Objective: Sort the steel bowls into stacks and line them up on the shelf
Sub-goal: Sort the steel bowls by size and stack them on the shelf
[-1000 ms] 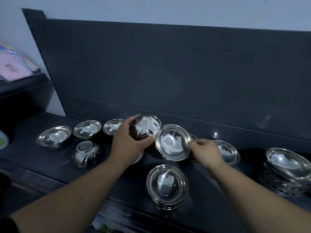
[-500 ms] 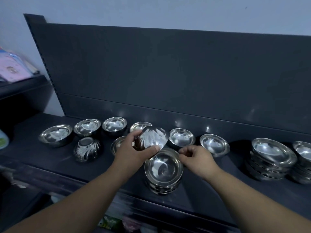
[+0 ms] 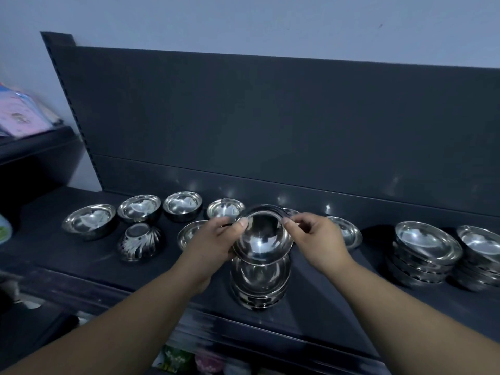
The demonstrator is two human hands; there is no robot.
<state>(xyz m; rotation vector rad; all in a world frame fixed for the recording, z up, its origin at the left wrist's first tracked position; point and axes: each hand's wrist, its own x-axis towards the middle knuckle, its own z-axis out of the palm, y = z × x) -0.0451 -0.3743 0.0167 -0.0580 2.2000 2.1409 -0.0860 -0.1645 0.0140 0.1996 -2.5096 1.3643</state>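
Observation:
A shiny steel bowl (image 3: 261, 238) is tilted toward me just above a stack of bowls (image 3: 258, 284) near the front of the dark shelf (image 3: 324, 296). My left hand (image 3: 213, 240) pinches the bowl's left rim with the thumb on top. On the right rim, my right hand (image 3: 316, 239) pinches it with its fingertips. Several single bowls stand in a row along the back, among them one at the far left (image 3: 90, 220). A patterned bowl (image 3: 140, 242) lies upside down in front of them.
Two taller stacks of bowls (image 3: 424, 253) (image 3: 480, 255) stand at the right end of the shelf. A dark back panel (image 3: 270, 125) rises behind the row. Pink packets (image 3: 19, 115) lie on a neighbouring shelf at the left. Coloured goods (image 3: 189, 361) show below the front edge.
The right hand brought a smooth bowl from the back down to the front stack. My left hand came across to a bowl's rim there; the patterned bowl it held is out of sight.

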